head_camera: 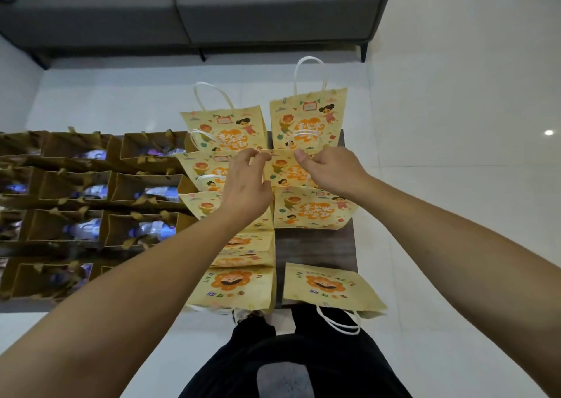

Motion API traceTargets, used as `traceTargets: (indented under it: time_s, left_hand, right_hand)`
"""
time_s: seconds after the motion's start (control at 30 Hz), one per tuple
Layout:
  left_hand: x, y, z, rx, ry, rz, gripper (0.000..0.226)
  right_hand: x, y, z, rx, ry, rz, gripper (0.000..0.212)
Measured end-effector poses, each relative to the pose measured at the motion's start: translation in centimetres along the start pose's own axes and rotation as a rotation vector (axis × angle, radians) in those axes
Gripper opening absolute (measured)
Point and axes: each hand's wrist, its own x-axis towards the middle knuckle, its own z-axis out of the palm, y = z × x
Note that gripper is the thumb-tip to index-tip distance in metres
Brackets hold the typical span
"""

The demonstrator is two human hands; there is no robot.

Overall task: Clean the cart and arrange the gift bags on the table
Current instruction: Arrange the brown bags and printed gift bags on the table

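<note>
Gift bag (288, 168): yellow printed paper, lying flat in the right column on the table (315, 246), second row from the far end. Its top edge points away from the person and overlaps the foot of the far right bag (308, 118), whose handle hangs past the far edge.

Long axis: runs near to far, in line with the column.

Left hand (246, 185): at the bag's far left corner; fingers curled, fingertips at the top edge, apparently pinching it. Whether the paper is truly caught cannot be told for certain.

Right hand (329, 168): at the bag's far right part; thumb and fingers bent onto the top edge, apparently gripping it.

Key relation: the bag lies directly under and between both hands, each about as near as the other. Any squaring-up would probably slide it along the column's line.

Neighbours: the next bag (314, 208) touches on the near side; the left column (224, 170) lies just beside, overlapped like shingles. A lone bag (328, 285) hangs over the near right corner, handle off the edge.

Left end of table: open brown bags (91, 203) in rows, bottles inside.

Cart: not in view.
</note>
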Motion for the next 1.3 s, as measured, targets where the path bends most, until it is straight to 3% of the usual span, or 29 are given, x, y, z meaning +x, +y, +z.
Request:
traceTargets:
  time_s: [0.1,0.23,0.4,0.53,0.7,0.73,0.83,0.87,1.0,1.17,1.3]
  left_hand:
    - [-0.7,0.4,-0.3,-0.009,-0.005,0.019,0.051]
    - [-2.1,0.7,-0.7,-0.021,-0.036,0.049,0.045]
    - [-3.9,0.6,-0.2,-0.055,-0.084,0.161,0.033]
    - [-6.1,0.8,1.3,-0.110,-0.138,0.239,0.025]
    - [-8.7,2.2,2.0,-0.125,-0.213,0.292,0.033]
    - [-9.3,2.5,2.1,-0.113,-0.246,0.283,0.034]
    - [-11.0,3.2,2.2,-0.064,-0.308,0.228,0.035]
    - [-11.6,3.4,2.1,-0.040,-0.319,0.202,0.035]
    - [-14.8,4.0,3.5,0.126,-0.444,0.194,0.032]
    - [-17.2,4.6,7.1,0.400,-0.513,0.221,0.046]
    - [-17.5,4.9,8.5,0.442,-0.519,0.179,0.057]
  right_hand:
    - [-1.4,0.3,0.7,0.049,0.000,0.072,0.077]
    - [-4.7,1.6,1.5,0.080,0.071,0.161,0.049]
    - [-12.6,4.4,3.1,0.123,0.234,0.356,0.056]
    - [-20.4,6.7,5.9,0.075,0.060,0.573,0.074]
    - [-25.6,6.4,8.4,-0.153,-0.306,0.311,0.087]
    - [-25.6,6.4,8.9,-0.129,-0.301,0.261,0.081]
    - [-24.1,5.8,9.5,0.024,-0.106,0.215,0.022]
    - [-23.1,5.6,9.3,0.107,-0.061,0.238,0.016]
    - [-19.7,5.2,7.6,0.504,0.057,0.380,0.023]
    - [-16.2,5.6,5.6,0.665,0.057,0.421,0.018]
    - [-15.3,6.8,5.1,0.765,0.048,0.498,0.011]
